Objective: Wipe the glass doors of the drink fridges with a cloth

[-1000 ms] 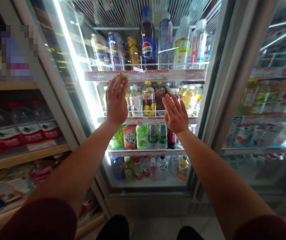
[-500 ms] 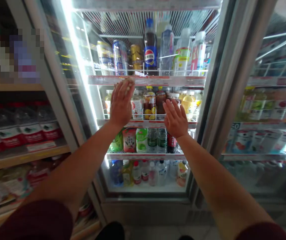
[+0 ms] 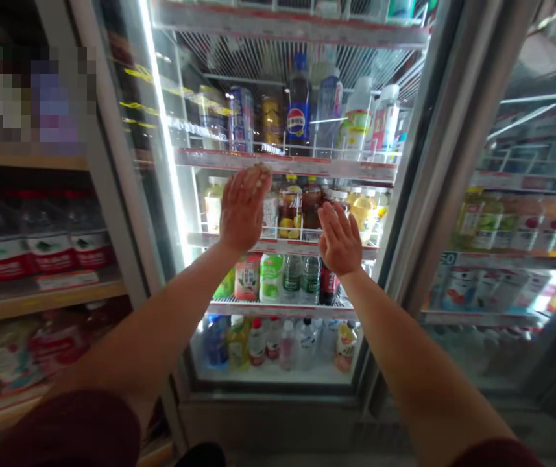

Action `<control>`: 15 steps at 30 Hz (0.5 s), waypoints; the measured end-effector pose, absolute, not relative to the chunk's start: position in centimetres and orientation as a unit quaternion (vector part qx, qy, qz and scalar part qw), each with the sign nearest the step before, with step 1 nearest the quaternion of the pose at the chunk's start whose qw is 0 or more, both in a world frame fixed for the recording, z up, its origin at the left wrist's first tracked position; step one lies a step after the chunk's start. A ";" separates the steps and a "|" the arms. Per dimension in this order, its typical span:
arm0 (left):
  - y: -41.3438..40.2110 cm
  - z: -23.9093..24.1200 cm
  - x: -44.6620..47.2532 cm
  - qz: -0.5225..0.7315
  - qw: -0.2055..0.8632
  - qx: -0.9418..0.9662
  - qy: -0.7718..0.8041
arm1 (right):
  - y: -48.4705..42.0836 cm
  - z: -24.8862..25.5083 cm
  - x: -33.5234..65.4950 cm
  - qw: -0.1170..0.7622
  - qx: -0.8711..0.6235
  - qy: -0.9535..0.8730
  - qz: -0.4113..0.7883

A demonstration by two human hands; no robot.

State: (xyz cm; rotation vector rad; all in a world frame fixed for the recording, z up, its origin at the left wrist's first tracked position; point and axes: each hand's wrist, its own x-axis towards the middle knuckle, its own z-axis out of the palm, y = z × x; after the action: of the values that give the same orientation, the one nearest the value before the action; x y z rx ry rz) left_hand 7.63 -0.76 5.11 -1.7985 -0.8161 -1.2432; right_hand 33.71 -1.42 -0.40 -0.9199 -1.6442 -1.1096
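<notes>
Both my arms reach out in front of a lit drinks fridge with a glass door (image 3: 278, 397). My left hand (image 3: 242, 209) is raised, its fingers stretched out and holding nothing; whether the palm touches the glass I cannot tell. Lower and to the right, my right hand (image 3: 340, 239) is also open, fingers extended, with nothing in it. Between the hands, behind the glass, stand dark tea bottles with yellow caps (image 3: 290, 206). A blue-labelled cola bottle (image 3: 298, 107) is on the shelf above. Below are a green drink bottle (image 3: 271, 277) and clear water bottles (image 3: 311, 275).
Wooden shelving at the left holds red-capped bottles (image 3: 47, 230). A metal door frame (image 3: 446, 146) separates this fridge from another fridge on the right with bottles and cartons (image 3: 467, 288). More bottles (image 3: 257, 344) stand on the fridge's bottom level.
The view has tilted up slightly, so the shelves sit lower in the picture and more of the top shelf shows. Both hands stay open and outstretched in nearly the same pose.
</notes>
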 end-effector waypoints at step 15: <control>-3.2 -3.1 14.6 -0.562 0.139 -0.764 -0.285 | -4.1 -2.1 28.4 0.494 -0.321 -0.720 -0.367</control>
State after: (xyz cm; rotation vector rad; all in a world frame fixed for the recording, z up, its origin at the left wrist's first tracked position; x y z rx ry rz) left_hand 14.57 -3.18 -3.11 -2.2098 -0.8227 -1.6244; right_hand 28.44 -4.14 -2.11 -0.7770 -1.7452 -0.8891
